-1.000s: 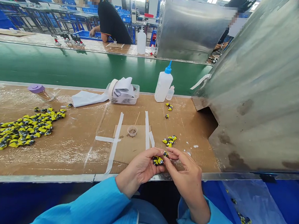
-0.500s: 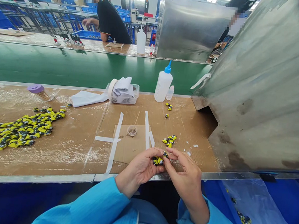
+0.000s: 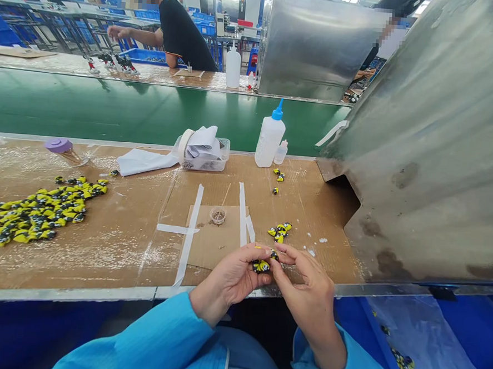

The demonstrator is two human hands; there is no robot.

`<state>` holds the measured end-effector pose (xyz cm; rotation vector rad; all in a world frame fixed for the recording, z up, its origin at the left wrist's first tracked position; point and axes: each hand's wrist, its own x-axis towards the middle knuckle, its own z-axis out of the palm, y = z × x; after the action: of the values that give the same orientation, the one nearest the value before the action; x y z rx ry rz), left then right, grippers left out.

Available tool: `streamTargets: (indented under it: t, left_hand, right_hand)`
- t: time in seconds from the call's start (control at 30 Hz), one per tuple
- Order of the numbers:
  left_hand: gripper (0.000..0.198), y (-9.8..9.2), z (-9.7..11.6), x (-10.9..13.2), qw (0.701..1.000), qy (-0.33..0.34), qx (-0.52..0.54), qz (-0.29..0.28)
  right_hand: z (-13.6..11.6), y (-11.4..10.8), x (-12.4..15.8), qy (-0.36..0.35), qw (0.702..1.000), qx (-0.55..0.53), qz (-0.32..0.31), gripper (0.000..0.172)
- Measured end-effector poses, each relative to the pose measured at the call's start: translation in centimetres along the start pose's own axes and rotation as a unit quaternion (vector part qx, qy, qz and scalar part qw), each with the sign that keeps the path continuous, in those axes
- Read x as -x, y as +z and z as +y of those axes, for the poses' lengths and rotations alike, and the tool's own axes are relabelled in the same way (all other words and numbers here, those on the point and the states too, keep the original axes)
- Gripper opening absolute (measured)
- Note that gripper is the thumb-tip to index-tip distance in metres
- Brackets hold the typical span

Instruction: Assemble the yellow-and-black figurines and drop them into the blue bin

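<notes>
Near the table's front edge, my left hand (image 3: 236,274) is closed around small yellow-and-black toy pieces (image 3: 261,266), which show in its palm. My right hand (image 3: 305,283) pinches another small black-and-yellow piece (image 3: 274,255) at the left hand's fingertips; the fingers partly cover it. Just beyond the hands lies a little cluster of similar pieces (image 3: 280,231), with a few more closer to the bottles. A large heap of yellow-and-black pieces (image 3: 44,208) spreads over the left of the table. On a taped cardboard square (image 3: 204,249) stands a small clear cup (image 3: 218,216) with a thin stick in it.
A white bottle with a blue nozzle (image 3: 270,138) and a small bottle (image 3: 281,152) stand at the back. Left of them is a clear tub (image 3: 208,162) with white cloth. A metal housing (image 3: 422,178) rises at right. A blue bin (image 3: 387,349) holds pieces below. A co-worker (image 3: 183,30) sits across the green belt.
My hands keep nearly the same place and grip, with the right shifting very slightly. Across the belt, the co-worker's arm has reached farther left.
</notes>
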<state>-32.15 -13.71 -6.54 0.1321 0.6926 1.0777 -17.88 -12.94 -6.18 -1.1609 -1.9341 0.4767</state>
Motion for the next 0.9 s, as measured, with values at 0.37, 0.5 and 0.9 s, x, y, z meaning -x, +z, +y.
streamTargets:
  t: [0.37,0.5,0.9]
  left_hand:
    - [0.007,-0.54,-0.09,-0.12,0.999,-0.014,-0.017,-0.027]
    - [0.01,-0.57,-0.06,-0.06,0.999,-0.018,-0.021,-0.037]
    - [0.015,-0.3,-0.05,0.1,0.998,0.041,-0.049,-0.011]
  right_hand:
    - [-0.22,-0.22,-0.22,-0.022,1.0,0.011,0.011,0.031]
    - [-0.25,-0.23,-0.17,-0.023,0.999,0.016,0.02,0.03]
    - [0.09,-0.54,-0.28,0.041,0.996,-0.074,-0.029,0.022]
